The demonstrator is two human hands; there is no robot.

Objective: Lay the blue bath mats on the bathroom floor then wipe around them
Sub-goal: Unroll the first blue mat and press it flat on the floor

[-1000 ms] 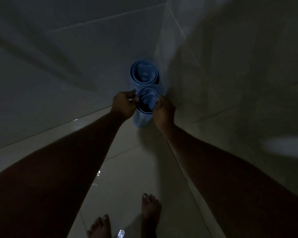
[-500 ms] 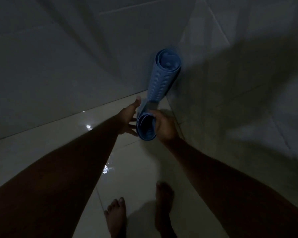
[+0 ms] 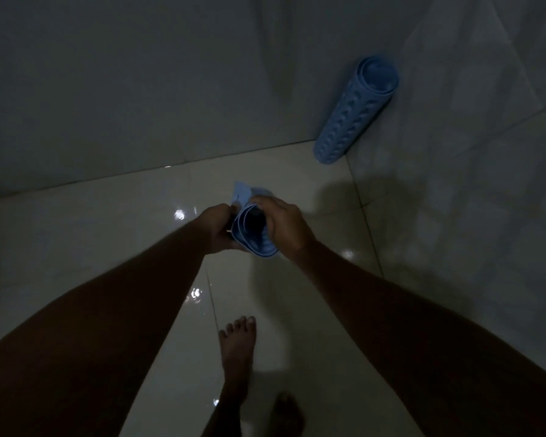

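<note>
A bare foot (image 3: 237, 348) is standing on the glossy floor (image 3: 92, 234). Above it, the left hand (image 3: 219, 227) and right hand (image 3: 286, 228) are both gripping a rolled blue mat (image 3: 254, 231), now carried away from the corner. Its loose flap is peeling outward. The second rolled mat (image 3: 355, 111) is leaning against the tiled wall (image 3: 139, 74), well apart.

One wide-angle view only, from the person's head, tipped steeply down and forward over both outstretched forearms toward the glossy tiled floor (image 3: 114, 234) and the corner where two tiled walls (image 3: 139, 89) meet; hands sit near mid-frame, bare feet (image 3: 237, 348) below
</note>
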